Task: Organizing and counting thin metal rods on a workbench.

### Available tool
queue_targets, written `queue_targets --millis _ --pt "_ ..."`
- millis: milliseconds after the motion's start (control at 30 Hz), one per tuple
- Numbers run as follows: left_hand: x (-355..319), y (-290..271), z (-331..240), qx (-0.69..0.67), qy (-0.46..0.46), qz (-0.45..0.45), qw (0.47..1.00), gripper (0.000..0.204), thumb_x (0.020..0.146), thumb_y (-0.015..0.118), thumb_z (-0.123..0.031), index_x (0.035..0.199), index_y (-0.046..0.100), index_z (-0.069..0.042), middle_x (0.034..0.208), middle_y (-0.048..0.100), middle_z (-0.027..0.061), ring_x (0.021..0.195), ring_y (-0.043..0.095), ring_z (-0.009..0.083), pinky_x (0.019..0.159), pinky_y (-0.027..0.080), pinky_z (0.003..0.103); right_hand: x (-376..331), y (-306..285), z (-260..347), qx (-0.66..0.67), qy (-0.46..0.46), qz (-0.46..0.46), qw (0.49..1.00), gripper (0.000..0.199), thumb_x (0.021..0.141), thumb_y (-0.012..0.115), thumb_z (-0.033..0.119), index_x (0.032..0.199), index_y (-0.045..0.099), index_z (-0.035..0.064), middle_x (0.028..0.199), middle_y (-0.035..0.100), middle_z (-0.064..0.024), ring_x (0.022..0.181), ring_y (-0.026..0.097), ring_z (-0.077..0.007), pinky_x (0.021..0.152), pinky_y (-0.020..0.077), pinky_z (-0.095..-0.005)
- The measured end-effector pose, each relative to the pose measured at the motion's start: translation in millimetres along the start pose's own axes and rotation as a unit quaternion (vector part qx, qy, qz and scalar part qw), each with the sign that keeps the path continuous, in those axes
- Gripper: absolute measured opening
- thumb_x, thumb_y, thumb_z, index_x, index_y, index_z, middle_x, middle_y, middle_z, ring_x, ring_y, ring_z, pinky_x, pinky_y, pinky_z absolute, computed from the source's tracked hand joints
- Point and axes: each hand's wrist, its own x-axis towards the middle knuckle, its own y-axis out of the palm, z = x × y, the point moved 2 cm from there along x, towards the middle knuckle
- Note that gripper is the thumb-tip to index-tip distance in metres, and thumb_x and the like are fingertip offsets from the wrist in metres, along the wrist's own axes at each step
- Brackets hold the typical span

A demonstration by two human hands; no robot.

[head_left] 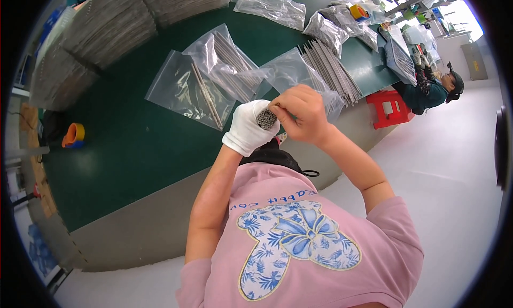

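Note:
My left hand [247, 127], in a white glove, is wrapped round a bundle of thin grey metal rods [265, 119], whose ends face up toward me. My bare right hand [302, 113] is at the bundle's top edge, thumb and forefinger pinched together there; whether a single rod is between them is too small to make out. Just beyond my hands lie clear plastic bags; one bag [170, 89] has a few rods [206, 94] on or in it, and another bag [206, 49] holds several more. More long grey rods [331, 70] lie in a row to the right.
The green tabletop [128, 147] carries stacked wrapped grey bundles [107, 30] at the far left and a tape roll [74, 134] near the left edge. Filled silver bags [326, 30] and another tape roll [359, 12] lie far right. A co-worker [435, 89] sits beside a red stool [389, 109].

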Motion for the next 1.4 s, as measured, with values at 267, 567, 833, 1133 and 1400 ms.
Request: queue_targets --millis 267,567,833,1133,1400 --pt "0.3 -0.7 -1.0 -0.007 -0.001 -0.004 1.0 0.018 0.063 0.067 -0.006 0.08 0.061 -0.006 0.071 0.059 0.0132 0.064 0.058 0.0314 0.058 0.048 0.032 0.0 1.4 -0.4 0.009 -0.034 -0.003 0.999 0.01 0.063 0.064 -0.001 0.069 0.06 0.0057 0.062 0.057 -0.005 0.053 0.052 -0.0219 0.051 0.0386 -0.0302" --pt "-1.3 1.0 -2.1 -0.023 -0.014 -0.006 1.0 0.015 0.064 0.066 -0.005 0.078 0.061 -0.006 0.07 0.059 0.0134 0.064 0.058 0.0311 0.058 0.048 0.032 -0.4 0.1 2.4 0.011 -0.013 -0.001 1.0 0.009 0.063 0.064 -0.001 0.069 0.06 0.005 0.062 0.057 -0.0055 0.053 0.052 -0.0221 0.051 0.0386 -0.0303" --pt "-2.6 1.5 3.6 -0.042 -0.009 -0.007 0.999 0.017 0.063 0.067 -0.006 0.079 0.061 -0.006 0.071 0.06 0.0129 0.065 0.058 0.0312 0.059 0.048 0.033 1.9 4.0 3.6 0.02 -0.003 0.019 1.0 0.009 0.065 0.066 0.003 0.069 0.058 0.0058 0.063 0.055 -0.0055 0.054 0.051 -0.024 0.051 0.0386 -0.0327" --pt "0.3 -1.7 0.0 0.006 0.006 0.019 1.0 0.018 0.062 0.068 -0.007 0.078 0.061 -0.007 0.072 0.06 0.0118 0.066 0.059 0.0306 0.059 0.048 0.032 0.6 4.1 7.7 -0.061 -0.111 0.007 0.992 0.01 0.063 0.067 0.008 0.066 0.057 0.0085 0.06 0.052 -0.0031 0.053 0.051 -0.0207 0.049 0.0367 -0.0313" --pt "1.1 -1.0 0.0 0.002 -0.01 0.018 1.0 0.017 0.063 0.066 -0.007 0.079 0.062 -0.007 0.071 0.06 0.0116 0.065 0.058 0.0303 0.059 0.048 0.032 -3.1 1.3 1.8 0.012 -0.011 0.007 1.0 0.009 0.062 0.065 0.001 0.068 0.06 0.0059 0.061 0.056 -0.0037 0.051 0.051 -0.0197 0.049 0.0352 -0.0297"
